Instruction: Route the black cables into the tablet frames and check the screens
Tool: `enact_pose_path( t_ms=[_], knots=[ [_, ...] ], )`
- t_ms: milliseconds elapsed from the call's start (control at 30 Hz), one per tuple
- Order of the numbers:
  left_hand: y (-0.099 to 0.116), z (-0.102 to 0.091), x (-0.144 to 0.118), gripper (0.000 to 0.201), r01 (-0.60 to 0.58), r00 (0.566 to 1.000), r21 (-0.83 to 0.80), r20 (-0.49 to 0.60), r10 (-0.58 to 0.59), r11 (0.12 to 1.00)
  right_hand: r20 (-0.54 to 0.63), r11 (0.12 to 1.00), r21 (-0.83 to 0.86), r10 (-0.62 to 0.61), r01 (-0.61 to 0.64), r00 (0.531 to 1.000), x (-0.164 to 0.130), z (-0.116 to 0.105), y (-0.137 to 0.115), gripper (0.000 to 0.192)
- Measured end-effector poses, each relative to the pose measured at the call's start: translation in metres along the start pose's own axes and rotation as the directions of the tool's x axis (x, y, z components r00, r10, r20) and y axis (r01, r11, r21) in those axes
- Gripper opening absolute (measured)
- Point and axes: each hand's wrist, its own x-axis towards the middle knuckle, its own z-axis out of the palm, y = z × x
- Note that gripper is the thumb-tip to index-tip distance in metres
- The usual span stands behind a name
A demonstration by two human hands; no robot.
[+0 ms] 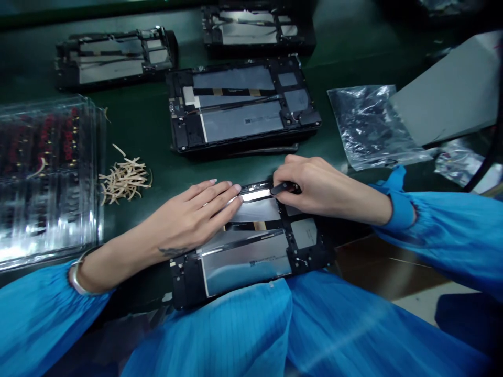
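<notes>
An opened tablet point(251, 267) with bare silver battery cells lies at the table's near edge, against the blue clothing. My left hand point(198, 212) rests flat across its upper left part, fingers stretched out and fingertips by a bright white strip point(256, 195) along the upper edge. At that strip's right end, my right hand point(308, 183) is closed around a small black tool point(281, 188), its tip pointing left. The tool's exact kind is hidden by the fingers.
Behind lies a stack topped by another opened tablet point(243, 104); two more stacks point(110, 60) point(255, 29) stand farther back. At left are clear plastic trays point(88, 173) of small parts and a pile of beige strips point(126, 180). A plastic bag point(369, 125) and a grey-white panel point(451, 94) lie right.
</notes>
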Motion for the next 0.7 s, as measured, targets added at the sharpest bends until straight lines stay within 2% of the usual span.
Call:
enact_pose_path(
  t_ms=[233,367,400,467,533,567,600,667,700],
  knots=[
    [0.001,-0.004,0.005,0.032,-0.017,1.0,0.078,0.001,0.017,0.997,-0.007,1.0,0.014,0.0,0.0,1.0,0.0,0.002,0.0,0.011],
    [0.003,-0.009,0.019,0.034,-0.01,1.0,0.124,0.014,0.009,0.992,-0.019,1.0,0.007,-0.018,0.018,1.0,0.001,0.003,0.001,0.011],
    [0.005,-0.01,0.024,0.035,-0.001,1.0,0.132,0.029,-0.002,0.991,-0.058,0.999,-0.013,-0.041,0.041,0.997,0.0,0.003,0.001,0.01],
    [0.008,-0.01,0.034,0.038,0.025,0.997,0.146,0.07,-0.036,0.989,-0.244,0.997,-0.038,-0.079,0.072,0.967,-0.008,0.003,-0.004,0.011],
    [0.009,-0.01,0.043,0.039,0.047,0.993,0.146,0.098,-0.062,0.988,-0.471,0.992,0.072,-0.06,0.106,0.88,-0.024,0.004,-0.017,0.017],
    [0.007,-0.009,0.047,0.04,0.048,0.992,0.135,0.11,-0.063,0.99,-0.538,0.969,0.191,-0.032,0.158,0.842,-0.033,0.006,-0.026,0.022],
    [0.005,-0.009,0.049,0.041,0.045,0.991,0.116,0.12,-0.059,0.992,-0.567,0.916,0.327,-0.007,0.233,0.823,-0.043,0.01,-0.037,0.028],
    [-0.003,-0.007,0.05,0.042,0.093,0.982,0.055,0.161,-0.101,0.994,-0.544,0.747,0.551,-0.018,0.373,0.839,-0.061,0.024,-0.058,0.044],
    [-0.007,-0.007,0.05,0.04,0.156,0.969,0.001,0.194,-0.153,0.988,-0.532,0.673,0.612,-0.037,0.414,0.846,-0.068,0.034,-0.067,0.052]
  ],
)
